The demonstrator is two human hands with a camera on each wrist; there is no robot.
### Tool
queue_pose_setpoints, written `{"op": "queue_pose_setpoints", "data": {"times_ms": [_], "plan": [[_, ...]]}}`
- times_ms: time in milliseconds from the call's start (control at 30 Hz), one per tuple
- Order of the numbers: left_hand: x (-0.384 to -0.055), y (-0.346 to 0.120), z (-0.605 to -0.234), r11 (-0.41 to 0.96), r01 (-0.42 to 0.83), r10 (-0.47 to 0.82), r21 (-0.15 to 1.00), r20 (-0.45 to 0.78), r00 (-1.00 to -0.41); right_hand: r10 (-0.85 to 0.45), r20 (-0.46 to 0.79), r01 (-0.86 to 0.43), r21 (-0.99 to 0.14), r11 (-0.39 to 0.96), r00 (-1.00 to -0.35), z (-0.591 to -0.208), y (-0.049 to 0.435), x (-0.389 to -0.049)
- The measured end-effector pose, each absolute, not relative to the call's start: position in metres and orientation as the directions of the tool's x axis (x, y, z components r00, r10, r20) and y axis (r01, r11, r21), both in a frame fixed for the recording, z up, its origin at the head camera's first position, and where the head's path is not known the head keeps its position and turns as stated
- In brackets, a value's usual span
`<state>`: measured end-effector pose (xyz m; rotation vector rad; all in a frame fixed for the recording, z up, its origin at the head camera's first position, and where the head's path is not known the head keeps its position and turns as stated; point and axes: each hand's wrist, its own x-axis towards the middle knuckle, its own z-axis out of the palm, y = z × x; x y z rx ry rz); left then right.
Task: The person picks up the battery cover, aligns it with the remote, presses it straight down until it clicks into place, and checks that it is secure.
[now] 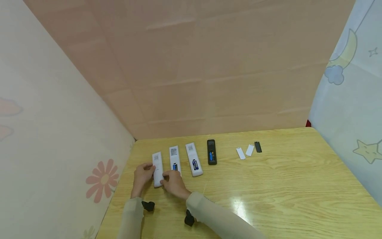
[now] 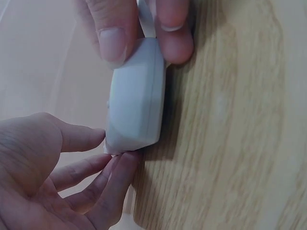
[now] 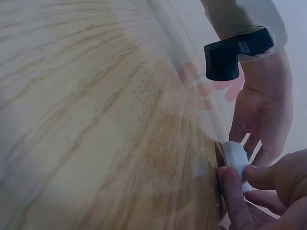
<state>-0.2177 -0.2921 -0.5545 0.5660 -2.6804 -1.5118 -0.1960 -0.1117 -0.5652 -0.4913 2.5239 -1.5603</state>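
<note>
No text legible (labels (image 1: 173,151) too small).

Four remotes (image 1: 192,157) in row on table (image 1: 283,189) — covers (image 1: 249,150) to right.

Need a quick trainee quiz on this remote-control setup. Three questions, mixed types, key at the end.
1. How many loose battery covers lie to the right of the black remote control?
2. True or false: the black remote control shows no batteries.
3. What are the left hand and right hand both holding?
A) the black remote control
B) the leftmost white remote control
C) a loose cover

Key:
1. Three: two white, one black.
2. False; batteries are visible in it.
3. B
</note>
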Motion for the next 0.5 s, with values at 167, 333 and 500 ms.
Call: {"op": "queue_pose_setpoints", "data": {"times_ms": [167, 333, 500], "plan": [[-0.2171, -0.2928, -0.5551, 0.476, -0.286, -0.308, 0.832, -0.147, -0.94, -0.343, 0.067, -0.216, -0.882, 0.42, -0.937, -0.566, -0.112, -0.1963], [-0.2179, -0.2932, -0.5558, 0.479, -0.278, -0.307, 0.833, -0.138, -0.942, -0.351, 0.088, -0.238, -0.88, 0.41, -0.932, -0.5662, -0.1118, -0.1965], [-0.2178, -0.2936, -0.5569, 0.468, -0.288, -0.313, 0.836, -0.148, -0.938, -0.361, 0.101, -0.249, -0.886, 0.392, -0.927, -0.5673, -0.1108, -0.1962]]}}
